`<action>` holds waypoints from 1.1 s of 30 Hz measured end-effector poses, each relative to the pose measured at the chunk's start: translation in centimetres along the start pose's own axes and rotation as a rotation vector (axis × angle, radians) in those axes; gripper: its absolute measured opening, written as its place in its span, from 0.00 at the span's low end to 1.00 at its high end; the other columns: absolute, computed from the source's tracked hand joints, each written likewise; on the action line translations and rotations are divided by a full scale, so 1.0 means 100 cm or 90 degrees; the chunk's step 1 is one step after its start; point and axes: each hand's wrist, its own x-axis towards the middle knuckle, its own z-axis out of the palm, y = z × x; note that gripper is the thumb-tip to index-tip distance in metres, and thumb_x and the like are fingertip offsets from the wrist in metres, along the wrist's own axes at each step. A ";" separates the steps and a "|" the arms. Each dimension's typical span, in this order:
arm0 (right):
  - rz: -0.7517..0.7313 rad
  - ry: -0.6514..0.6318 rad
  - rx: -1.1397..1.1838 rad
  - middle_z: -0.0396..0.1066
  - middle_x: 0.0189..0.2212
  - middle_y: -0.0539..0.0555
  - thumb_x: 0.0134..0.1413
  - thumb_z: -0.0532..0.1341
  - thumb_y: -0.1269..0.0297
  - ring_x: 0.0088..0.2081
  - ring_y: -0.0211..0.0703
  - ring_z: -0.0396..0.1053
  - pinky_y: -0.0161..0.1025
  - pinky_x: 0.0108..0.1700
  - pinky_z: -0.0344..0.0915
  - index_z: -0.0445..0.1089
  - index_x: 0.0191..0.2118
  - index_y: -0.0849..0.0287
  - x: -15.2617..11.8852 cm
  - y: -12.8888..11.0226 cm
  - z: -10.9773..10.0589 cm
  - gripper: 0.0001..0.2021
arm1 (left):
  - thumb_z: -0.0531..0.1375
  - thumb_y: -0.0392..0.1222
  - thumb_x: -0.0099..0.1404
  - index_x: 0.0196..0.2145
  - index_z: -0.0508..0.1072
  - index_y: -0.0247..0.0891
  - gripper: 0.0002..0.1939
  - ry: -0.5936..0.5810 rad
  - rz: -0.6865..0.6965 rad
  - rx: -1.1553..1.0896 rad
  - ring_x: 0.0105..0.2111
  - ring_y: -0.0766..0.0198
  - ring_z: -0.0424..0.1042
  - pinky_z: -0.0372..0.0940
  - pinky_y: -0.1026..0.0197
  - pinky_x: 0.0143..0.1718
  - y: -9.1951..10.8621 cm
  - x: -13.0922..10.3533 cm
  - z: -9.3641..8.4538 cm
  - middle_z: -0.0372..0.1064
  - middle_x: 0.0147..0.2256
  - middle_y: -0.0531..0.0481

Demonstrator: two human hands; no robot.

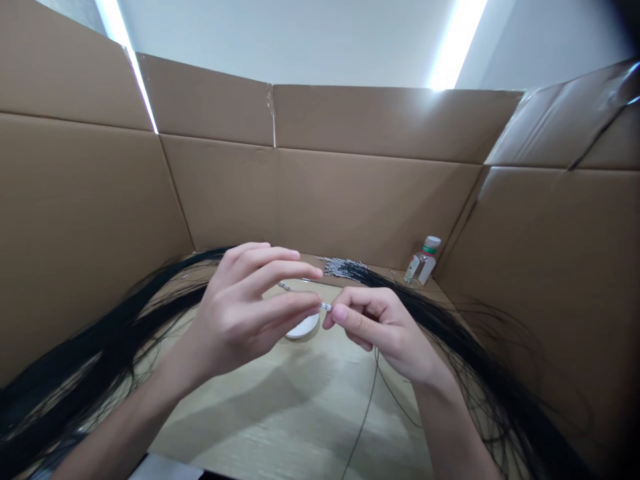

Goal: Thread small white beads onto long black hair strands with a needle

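Observation:
Over the middle of the table, both hands meet at a short string of small white beads (pixel 325 307). My left hand (pixel 257 300) pinches the beads' left end between thumb and forefinger, its other fingers raised and spread. My right hand (pixel 375 317) grips the right end between thumb and forefinger, the remaining fingers curled. A thin dark cord (pixel 369 400) hangs below my right hand toward the table's front. Partly hidden behind my left hand is a white dish (pixel 304 327), with a beaded strand (pixel 284 286) showing above it.
Long bundles of black cords lie along the left (pixel 105 360) and right (pixel 480 360); beaded ends (pixel 345 268) sit at the back. A clear bottle (pixel 421 263) stands back right. Cardboard walls (pixel 370 200) surround the pale table (pixel 280 413).

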 end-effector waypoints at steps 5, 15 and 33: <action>0.004 -0.007 0.003 0.57 0.18 0.43 0.69 0.61 0.56 0.22 0.32 0.52 0.35 0.25 0.49 0.76 0.36 0.61 -0.001 -0.001 -0.002 0.15 | 0.66 0.37 0.68 0.43 0.76 0.50 0.08 -0.004 -0.011 0.012 0.51 0.55 0.74 0.66 0.46 0.55 -0.005 -0.002 -0.004 0.80 0.47 0.54; 0.011 -0.013 -0.031 0.62 0.19 0.45 0.70 0.58 0.61 0.23 0.33 0.54 0.35 0.27 0.52 0.75 0.36 0.61 -0.001 -0.004 0.002 0.13 | 0.65 0.33 0.67 0.49 0.76 0.49 0.15 -0.039 0.052 0.088 0.57 0.53 0.72 0.58 0.44 0.64 0.015 0.004 -0.005 0.77 0.54 0.52; 0.023 0.012 0.046 0.77 0.25 0.52 0.69 0.59 0.59 0.26 0.36 0.70 0.34 0.31 0.67 0.76 0.39 0.62 0.002 0.001 -0.012 0.12 | 0.65 0.51 0.69 0.36 0.80 0.45 0.08 -0.060 -0.404 -0.184 0.32 0.60 0.79 0.71 0.62 0.31 -0.022 -0.018 -0.021 0.81 0.33 0.55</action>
